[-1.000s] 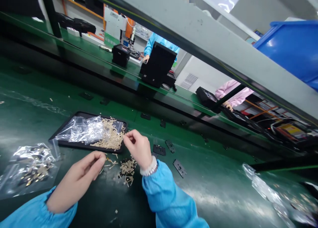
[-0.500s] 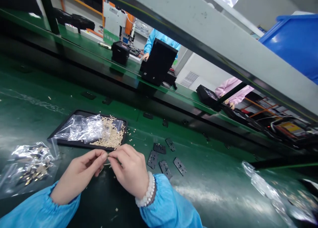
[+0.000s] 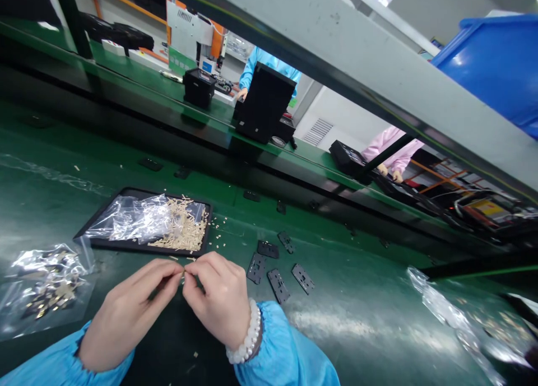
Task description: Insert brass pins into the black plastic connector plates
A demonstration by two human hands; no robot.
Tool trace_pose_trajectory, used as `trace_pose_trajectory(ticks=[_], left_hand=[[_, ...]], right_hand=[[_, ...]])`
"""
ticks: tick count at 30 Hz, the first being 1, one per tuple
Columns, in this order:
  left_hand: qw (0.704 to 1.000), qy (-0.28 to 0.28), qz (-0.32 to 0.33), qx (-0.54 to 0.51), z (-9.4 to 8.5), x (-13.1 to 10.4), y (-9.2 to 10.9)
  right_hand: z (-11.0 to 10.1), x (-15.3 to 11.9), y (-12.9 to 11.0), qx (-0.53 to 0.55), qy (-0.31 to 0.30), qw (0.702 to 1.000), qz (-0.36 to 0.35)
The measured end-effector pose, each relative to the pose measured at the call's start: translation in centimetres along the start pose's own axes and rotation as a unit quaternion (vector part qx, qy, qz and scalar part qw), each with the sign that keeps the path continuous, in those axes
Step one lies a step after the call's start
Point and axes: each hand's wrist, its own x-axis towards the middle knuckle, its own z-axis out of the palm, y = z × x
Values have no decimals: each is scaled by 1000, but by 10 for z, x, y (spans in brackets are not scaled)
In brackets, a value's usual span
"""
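Observation:
My left hand (image 3: 132, 307) and my right hand (image 3: 221, 296) meet fingertip to fingertip just below a black tray (image 3: 98, 241). Both are pinched around something too small and hidden to make out. A white bead bracelet circles my right wrist. In the tray lie clear plastic bags (image 3: 134, 218) and a heap of small beige pieces (image 3: 185, 223), some spilled past its right edge. Several flat black plates (image 3: 278, 285) with cut-outs rest to the right of my right hand.
A clear bag of shiny metal parts (image 3: 52, 291) lies at the left, another plastic bag (image 3: 445, 307) at the right. Beyond the ledge (image 3: 168, 117) are machines and two people's sleeves. A blue bin (image 3: 496, 66) stands upper right.
My left hand has turned slightly, its fingers now straighter and closer together at the pinch. Both hands sit a little lower relative to the tray. The whole view has shifted slightly.

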Motion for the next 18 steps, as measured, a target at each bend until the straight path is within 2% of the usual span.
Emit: trace_pose_trajectory(ticks=[2,4,6,9,12,16,18], left_hand=[[999,5,35,7,1,-1,-1],[1000,7,19,5,2,-2,-2],[999,-3,-49,-8,3,-1,-1],[979,-8,-194,-56,3,1,3],[956,-15,-274,-103,3,4,5],[953,-52,-270,-124,2,6,-4],[961,-85,-238,-111,2,5,-9]], right_hand=[[2,0,-1,17,9,1000,16],[5,4,0,79,16,994,68],[9,10,7,160,23,975,150],[16,24,27,226,14,937,265],[24,35,46,246,-37,927,282],[24,33,47,306,-116,909,257],[19,27,41,375,-148,868,290]])
